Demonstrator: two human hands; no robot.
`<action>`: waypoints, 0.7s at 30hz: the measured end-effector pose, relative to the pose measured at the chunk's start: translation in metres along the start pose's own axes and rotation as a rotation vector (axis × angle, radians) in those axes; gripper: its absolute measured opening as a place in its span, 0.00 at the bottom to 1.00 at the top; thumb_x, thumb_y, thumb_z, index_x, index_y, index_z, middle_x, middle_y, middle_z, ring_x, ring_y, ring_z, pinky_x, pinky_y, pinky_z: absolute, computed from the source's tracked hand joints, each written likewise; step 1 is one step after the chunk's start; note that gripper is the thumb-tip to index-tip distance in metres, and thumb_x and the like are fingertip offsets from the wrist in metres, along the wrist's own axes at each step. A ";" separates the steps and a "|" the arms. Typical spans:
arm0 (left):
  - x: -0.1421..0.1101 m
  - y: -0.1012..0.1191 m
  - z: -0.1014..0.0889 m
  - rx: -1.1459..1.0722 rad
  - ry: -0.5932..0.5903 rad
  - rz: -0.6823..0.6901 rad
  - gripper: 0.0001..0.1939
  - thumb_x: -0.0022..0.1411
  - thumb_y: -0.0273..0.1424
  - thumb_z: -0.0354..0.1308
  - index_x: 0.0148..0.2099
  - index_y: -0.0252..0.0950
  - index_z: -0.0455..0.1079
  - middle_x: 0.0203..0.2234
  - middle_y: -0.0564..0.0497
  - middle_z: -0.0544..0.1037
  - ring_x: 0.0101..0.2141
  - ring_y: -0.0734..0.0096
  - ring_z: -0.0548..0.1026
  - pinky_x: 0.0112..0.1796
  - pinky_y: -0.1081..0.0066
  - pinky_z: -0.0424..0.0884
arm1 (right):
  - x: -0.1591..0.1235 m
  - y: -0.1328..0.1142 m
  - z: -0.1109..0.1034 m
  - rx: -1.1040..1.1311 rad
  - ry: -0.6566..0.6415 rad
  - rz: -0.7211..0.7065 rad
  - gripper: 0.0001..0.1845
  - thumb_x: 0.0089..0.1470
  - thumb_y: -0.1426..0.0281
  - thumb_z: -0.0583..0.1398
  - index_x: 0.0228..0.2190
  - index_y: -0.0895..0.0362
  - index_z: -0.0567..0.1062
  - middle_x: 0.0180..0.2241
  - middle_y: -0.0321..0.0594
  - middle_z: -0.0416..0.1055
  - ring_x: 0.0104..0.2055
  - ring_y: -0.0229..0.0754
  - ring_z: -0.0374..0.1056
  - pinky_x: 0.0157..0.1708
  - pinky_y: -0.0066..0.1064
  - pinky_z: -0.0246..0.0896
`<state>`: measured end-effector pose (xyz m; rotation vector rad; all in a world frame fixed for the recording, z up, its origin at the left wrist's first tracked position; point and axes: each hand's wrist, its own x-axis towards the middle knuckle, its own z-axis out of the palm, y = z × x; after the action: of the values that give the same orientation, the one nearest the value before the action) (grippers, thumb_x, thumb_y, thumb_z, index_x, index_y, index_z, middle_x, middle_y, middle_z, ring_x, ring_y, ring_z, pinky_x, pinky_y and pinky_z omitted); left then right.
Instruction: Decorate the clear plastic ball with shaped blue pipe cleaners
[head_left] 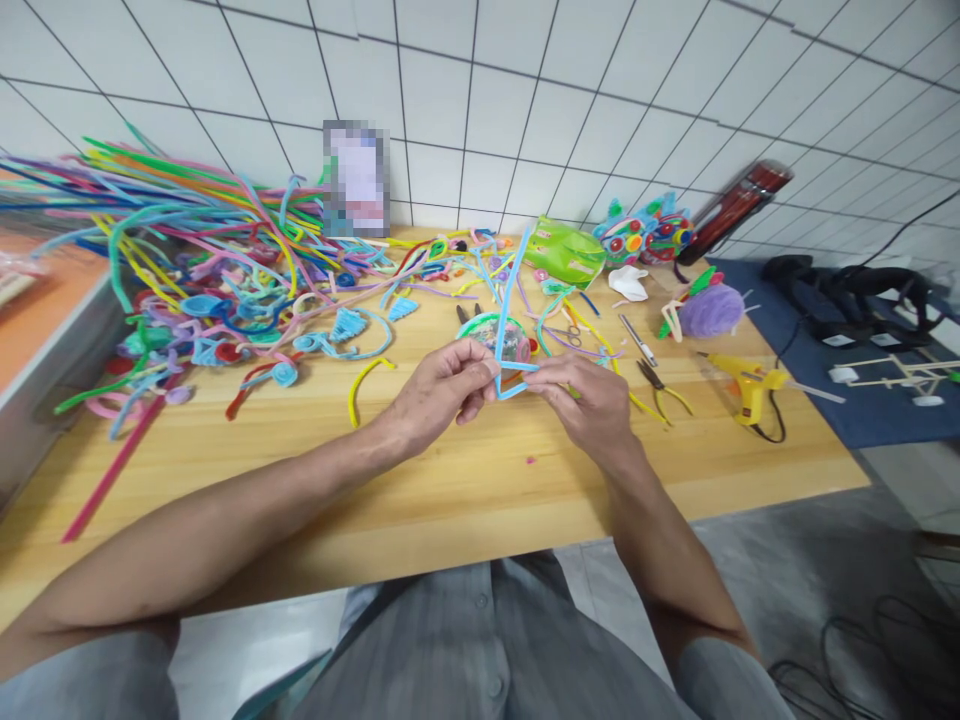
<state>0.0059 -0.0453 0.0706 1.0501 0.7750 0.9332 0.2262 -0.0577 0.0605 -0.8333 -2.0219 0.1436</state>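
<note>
Pinching a bent blue pipe cleaner (505, 310), left hand (442, 388) and right hand (586, 400) partly overlap a green-rimmed round container (474, 325) of blurred multicoloured pieces (517, 345); wooden table (420, 510) edge lies beneath both forearms (292, 505).

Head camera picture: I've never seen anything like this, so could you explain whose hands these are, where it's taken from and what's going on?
There is no robot here, just a person working with two bare hands. The camera is worn on the person's head, looking forward and down, so you see their own arms from above.

The left hand and the right hand pinch one light-blue pipe cleaner. Its long part points up, and its lower end is bent.

On the wooden table, a big heap of colourful pipe cleaners lies on the left side. Over on the right are pliers with yellow handles, a yellow glue gun and a fuzzy purple ball.
</note>
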 end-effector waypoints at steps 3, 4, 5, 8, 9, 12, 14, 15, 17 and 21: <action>-0.001 0.000 0.000 -0.005 -0.011 -0.005 0.09 0.59 0.33 0.66 0.34 0.35 0.69 0.20 0.58 0.75 0.14 0.83 0.63 0.16 0.79 0.57 | 0.000 0.000 0.001 -0.001 -0.001 0.016 0.09 0.64 0.76 0.66 0.39 0.48 0.82 0.36 0.34 0.85 0.41 0.41 0.82 0.44 0.34 0.77; -0.001 0.000 0.000 0.001 -0.013 -0.003 0.09 0.60 0.33 0.65 0.34 0.35 0.69 0.20 0.58 0.75 0.14 0.83 0.63 0.16 0.79 0.57 | 0.000 0.000 0.000 0.003 -0.001 0.020 0.08 0.64 0.75 0.66 0.39 0.49 0.82 0.36 0.34 0.85 0.41 0.41 0.82 0.44 0.34 0.76; -0.001 0.001 0.000 0.011 -0.013 0.001 0.09 0.60 0.34 0.65 0.34 0.35 0.69 0.20 0.57 0.75 0.14 0.83 0.63 0.16 0.78 0.57 | 0.000 0.000 0.000 0.011 0.001 0.024 0.08 0.64 0.75 0.66 0.39 0.49 0.82 0.36 0.35 0.85 0.41 0.42 0.82 0.44 0.34 0.76; -0.001 0.002 0.000 0.068 -0.002 0.033 0.10 0.61 0.35 0.64 0.34 0.35 0.69 0.21 0.57 0.76 0.15 0.83 0.63 0.17 0.78 0.57 | 0.000 -0.002 -0.001 0.042 0.002 0.059 0.07 0.62 0.72 0.68 0.42 0.49 0.81 0.39 0.36 0.85 0.40 0.42 0.81 0.42 0.34 0.76; -0.001 0.002 0.000 0.096 0.000 0.050 0.10 0.62 0.35 0.64 0.35 0.35 0.68 0.21 0.57 0.76 0.15 0.83 0.63 0.17 0.78 0.57 | 0.000 -0.003 -0.001 0.049 0.002 0.082 0.09 0.61 0.70 0.69 0.44 0.49 0.81 0.40 0.37 0.85 0.40 0.42 0.81 0.42 0.35 0.76; -0.003 0.000 -0.001 0.184 -0.008 0.098 0.11 0.63 0.37 0.64 0.36 0.36 0.68 0.22 0.57 0.76 0.16 0.82 0.63 0.19 0.77 0.59 | 0.000 -0.008 0.003 0.051 0.021 0.174 0.13 0.62 0.69 0.68 0.48 0.49 0.80 0.44 0.39 0.83 0.41 0.43 0.79 0.42 0.36 0.75; -0.004 -0.003 -0.001 0.229 -0.024 0.110 0.12 0.64 0.38 0.64 0.37 0.36 0.68 0.23 0.56 0.77 0.17 0.82 0.63 0.20 0.77 0.59 | 0.001 -0.011 0.007 0.031 0.020 0.205 0.12 0.63 0.69 0.67 0.48 0.49 0.80 0.43 0.38 0.83 0.41 0.43 0.79 0.43 0.36 0.74; -0.005 -0.005 -0.001 0.242 -0.034 0.112 0.13 0.65 0.39 0.64 0.37 0.36 0.68 0.23 0.56 0.77 0.17 0.82 0.63 0.20 0.77 0.60 | 0.001 -0.012 0.009 0.016 0.016 0.204 0.09 0.63 0.69 0.66 0.46 0.49 0.80 0.41 0.38 0.83 0.41 0.43 0.79 0.43 0.36 0.74; -0.005 -0.008 0.000 0.252 -0.056 0.112 0.13 0.66 0.40 0.63 0.37 0.36 0.68 0.24 0.56 0.78 0.18 0.81 0.64 0.20 0.77 0.60 | 0.003 -0.014 0.013 -0.012 0.005 0.194 0.04 0.63 0.70 0.66 0.40 0.50 0.81 0.37 0.37 0.82 0.40 0.43 0.78 0.42 0.36 0.73; -0.005 -0.010 0.001 0.252 -0.088 0.091 0.14 0.67 0.42 0.62 0.38 0.36 0.68 0.26 0.54 0.79 0.18 0.81 0.64 0.21 0.76 0.60 | 0.005 -0.017 0.015 -0.025 0.008 0.221 0.05 0.63 0.72 0.64 0.33 0.51 0.79 0.31 0.36 0.80 0.35 0.41 0.76 0.37 0.34 0.70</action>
<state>0.0071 -0.0525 0.0622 1.3471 0.7911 0.8747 0.2045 -0.0647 0.0623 -1.0707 -1.9234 0.2394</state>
